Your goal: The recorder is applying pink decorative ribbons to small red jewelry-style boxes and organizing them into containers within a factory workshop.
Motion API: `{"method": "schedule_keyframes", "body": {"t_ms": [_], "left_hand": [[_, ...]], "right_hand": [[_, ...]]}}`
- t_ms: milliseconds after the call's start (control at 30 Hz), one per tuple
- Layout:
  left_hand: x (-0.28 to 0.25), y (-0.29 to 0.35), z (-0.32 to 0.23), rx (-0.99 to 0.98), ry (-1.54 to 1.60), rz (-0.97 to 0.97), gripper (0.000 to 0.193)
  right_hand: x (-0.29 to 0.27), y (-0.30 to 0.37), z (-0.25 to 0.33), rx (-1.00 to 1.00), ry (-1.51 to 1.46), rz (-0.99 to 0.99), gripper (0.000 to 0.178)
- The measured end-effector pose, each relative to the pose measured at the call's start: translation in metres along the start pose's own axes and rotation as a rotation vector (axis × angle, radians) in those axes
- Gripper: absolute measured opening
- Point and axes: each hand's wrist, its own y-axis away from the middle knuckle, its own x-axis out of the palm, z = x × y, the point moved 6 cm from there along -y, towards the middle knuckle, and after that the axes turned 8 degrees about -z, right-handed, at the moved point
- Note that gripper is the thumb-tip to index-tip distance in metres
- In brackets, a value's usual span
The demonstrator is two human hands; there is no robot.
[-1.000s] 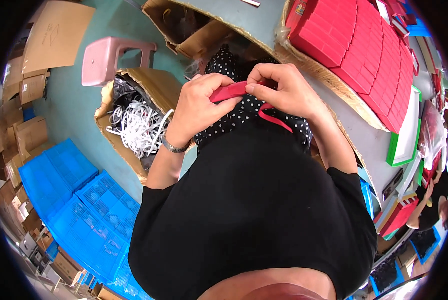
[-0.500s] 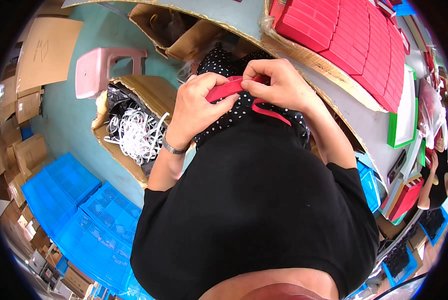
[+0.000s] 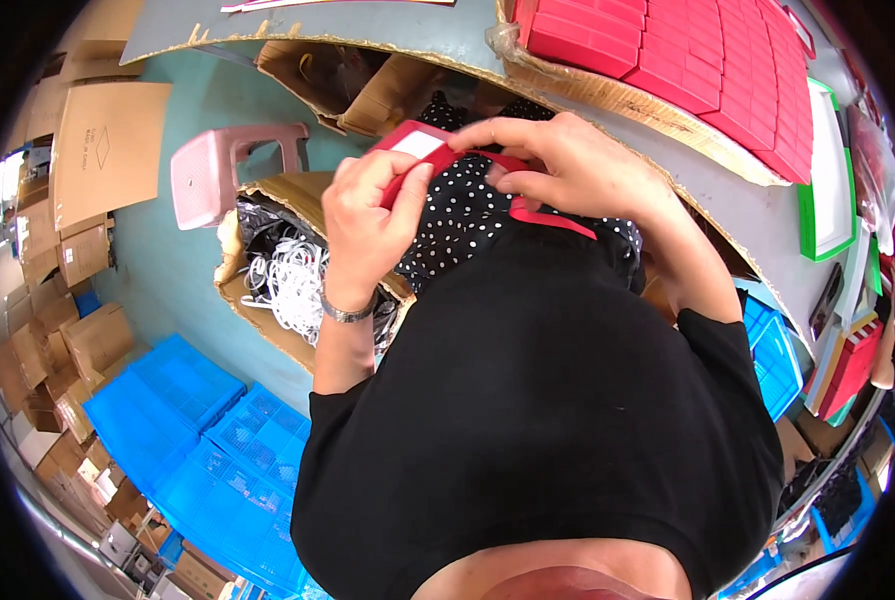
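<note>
A small red box [image 3: 400, 136] with a white panel on one face is pinched between the thumb and fingers of my left hand [image 3: 370, 215]. My right hand [image 3: 583, 165] is at the box's right end, its index finger reaching to the edge. A narrow red strip [image 3: 558, 219] runs from the box through my right fingers, and its loose end hangs over my lap. Exactly how those fingers grip it is partly hidden. Below both hands lies dark polka-dot cloth [image 3: 458, 212] across my lap.
On the grey table [image 3: 608, 130], many red boxes [image 3: 668, 65] fill a cardboard tray, with a green-edged tray [image 3: 828, 180] beside it. To my left are a cardboard box of white strips [image 3: 290, 285], a pink stool [image 3: 203, 180] and blue crates [image 3: 173, 385]. A blue basket [image 3: 773, 350] sits right.
The box has turned and tilted up, bringing its white panel into view. My right fingers have spread from their pinch on it. The whole view has shifted slightly.
</note>
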Motion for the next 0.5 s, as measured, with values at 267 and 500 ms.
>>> {"method": "schedule_keyframes", "body": {"t_ms": [267, 500], "left_hand": [[-0.053, -0.006, 0.017, 0.005, -0.131, 0.062, 0.007], [-0.048, -0.002, 0.017, -0.162, 0.236, 0.163, 0.009]], "right_hand": [[-0.058, 0.030, -0.010, 0.206, 0.279, 0.014, 0.019], [-0.105, 0.049, 0.019, 0.230, 0.058, -0.199, 0.018]]}}
